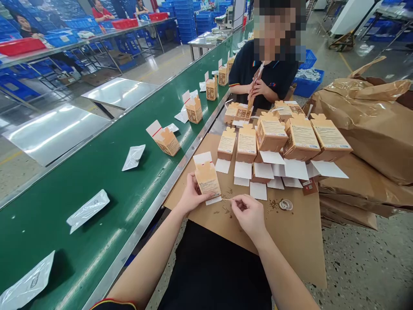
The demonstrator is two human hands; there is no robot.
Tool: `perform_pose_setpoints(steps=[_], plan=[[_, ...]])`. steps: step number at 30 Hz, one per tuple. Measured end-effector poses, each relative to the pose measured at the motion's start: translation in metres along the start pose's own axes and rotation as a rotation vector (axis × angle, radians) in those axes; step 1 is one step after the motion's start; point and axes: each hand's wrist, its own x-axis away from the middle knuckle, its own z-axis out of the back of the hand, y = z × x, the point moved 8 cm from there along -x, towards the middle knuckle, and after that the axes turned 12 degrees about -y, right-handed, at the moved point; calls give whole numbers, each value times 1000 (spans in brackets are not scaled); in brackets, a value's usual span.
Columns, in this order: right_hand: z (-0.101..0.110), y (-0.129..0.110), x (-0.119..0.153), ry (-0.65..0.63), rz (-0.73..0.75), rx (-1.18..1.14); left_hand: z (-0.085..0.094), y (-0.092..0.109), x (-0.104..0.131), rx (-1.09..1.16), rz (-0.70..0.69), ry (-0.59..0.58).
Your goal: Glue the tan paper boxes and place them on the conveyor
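A tan carton (pixel 208 178) with a white top flap is tilted in my left hand (pixel 192 194), whose thumb lies across its lower front. My right hand (pixel 249 214) pinches a thin pale stick (pixel 226 199), and the stick's far end is at the carton's lower right corner. Both hands are over a brown cardboard sheet (pixel 300 241). To the right of my right hand sits a small clear cup (pixel 285 205) with dark crumbs beside it. Several tan cartons (pixel 247 143) with white flaps stand or lie stacked beyond my hands.
A green conveyor belt (pixel 129 202) on the left carries silver pouches (pixel 88 211) and open cartons (pixel 164 140). Across the work surface a person (pixel 264 82) holds a flat carton. Large brown paper bags (pixel 364 125) are piled at right. Metal plates (pixel 58 131) lie beyond the belt.
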Motion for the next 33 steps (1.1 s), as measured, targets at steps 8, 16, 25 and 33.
perform_pose_setpoints(steps=[8,16,25,33], plan=[[57,-6,42,112,-14,39,-10,-19,24,-329,-8,49],[77,-6,60,193,-16,33,52,4,35,-580,20,234],[79,13,70,217,-62,27,213,13,57,-605,252,750],[118,9,92,334,-79,81,203,12,71,-577,47,982]])
